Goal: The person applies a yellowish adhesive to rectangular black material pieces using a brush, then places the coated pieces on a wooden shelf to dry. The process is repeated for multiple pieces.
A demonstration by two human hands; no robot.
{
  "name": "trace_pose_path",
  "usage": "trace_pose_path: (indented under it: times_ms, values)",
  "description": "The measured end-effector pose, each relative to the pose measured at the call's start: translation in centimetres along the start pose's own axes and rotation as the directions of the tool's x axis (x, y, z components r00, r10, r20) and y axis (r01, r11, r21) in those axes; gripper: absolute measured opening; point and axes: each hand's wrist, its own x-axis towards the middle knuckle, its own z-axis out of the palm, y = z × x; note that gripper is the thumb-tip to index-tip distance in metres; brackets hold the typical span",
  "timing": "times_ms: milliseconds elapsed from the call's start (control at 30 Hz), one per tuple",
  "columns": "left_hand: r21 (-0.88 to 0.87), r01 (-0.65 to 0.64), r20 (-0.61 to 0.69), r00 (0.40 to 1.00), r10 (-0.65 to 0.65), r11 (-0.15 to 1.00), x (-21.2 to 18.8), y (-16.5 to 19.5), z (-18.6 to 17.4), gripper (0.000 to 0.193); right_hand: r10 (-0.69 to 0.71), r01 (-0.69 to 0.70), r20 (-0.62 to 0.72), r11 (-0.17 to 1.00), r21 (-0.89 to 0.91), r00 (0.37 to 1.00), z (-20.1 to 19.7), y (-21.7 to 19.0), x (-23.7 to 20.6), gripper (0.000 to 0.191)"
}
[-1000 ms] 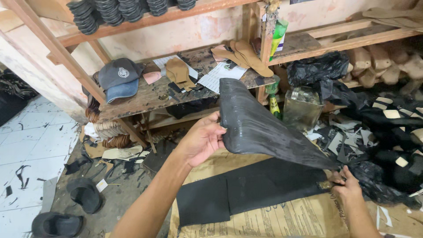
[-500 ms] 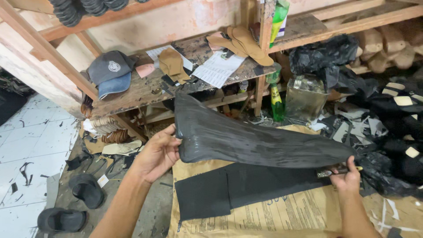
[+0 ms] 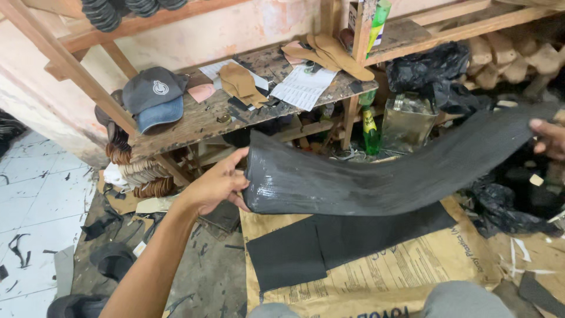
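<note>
Left hand [image 3: 216, 184] clamped on left end of black sheet [image 3: 376, 176], thumb on top. Right hand [image 3: 550, 138] at far right edge pinches the other end. Sheet is stretched in air, sagging mid-span, glossy at left. Beneath it: second black piece [image 3: 329, 244] flat on cardboard [image 3: 412, 268]. Cap [image 3: 154, 97] on shelf [image 3: 200, 121], far left.

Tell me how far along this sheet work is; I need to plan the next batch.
Done: one black sheet already lies flat on the brown paper. In hand: a second, shiny black sheet hangs in the air above it, left hand at one end, right hand at the other. Left, judging by this: that sheet is not yet laid down.
</note>
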Motion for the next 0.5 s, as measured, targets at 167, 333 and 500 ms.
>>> trace_pose_path:
  times_ms: [167, 333, 500]
  values:
    - [0.000, -0.138, -0.073, 0.988, 0.137, 0.990, 0.3, 4.6, -0.6, 0.078, 0.056, -0.049, -0.147, 0.998, 0.049, 0.988, -0.3, -2.8, 0.0, 0.028]
    - [-0.006, -0.298, -0.183, 0.939, 0.292, 0.955, 3.4, 6.8, 2.4, 0.078, 0.087, -0.067, -0.183, 0.991, 0.112, 0.979, -0.2, -2.9, 0.4, 0.025]
    - [-0.040, -0.322, -0.220, 0.926, 0.306, 0.946, 8.5, 7.4, 8.2, 0.073, 0.085, -0.053, -0.195, 0.985, 0.162, 0.977, -1.4, -1.8, 4.2, 0.021]
